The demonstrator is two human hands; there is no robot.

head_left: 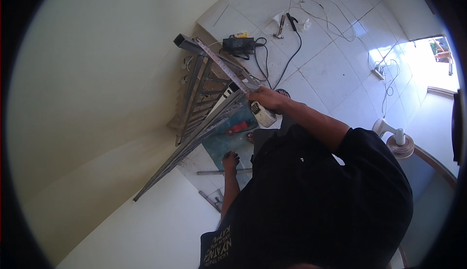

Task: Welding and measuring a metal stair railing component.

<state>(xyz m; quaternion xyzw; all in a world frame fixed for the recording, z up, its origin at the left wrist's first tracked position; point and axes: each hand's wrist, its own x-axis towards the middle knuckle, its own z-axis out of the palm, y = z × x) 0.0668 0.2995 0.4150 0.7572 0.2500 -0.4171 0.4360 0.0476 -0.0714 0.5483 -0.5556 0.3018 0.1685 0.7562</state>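
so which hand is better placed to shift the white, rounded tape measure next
Probably the right hand: it grips the tape measure, whose thin pale blade reaches toward the square grey metal tube. The left hand hangs apart from it.

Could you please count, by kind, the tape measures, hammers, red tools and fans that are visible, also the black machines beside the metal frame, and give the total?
Tape measure, in the right hand: 1
Hammer: 1
Red tool: 1
Fan: 1
Black machine: 1
Total: 5
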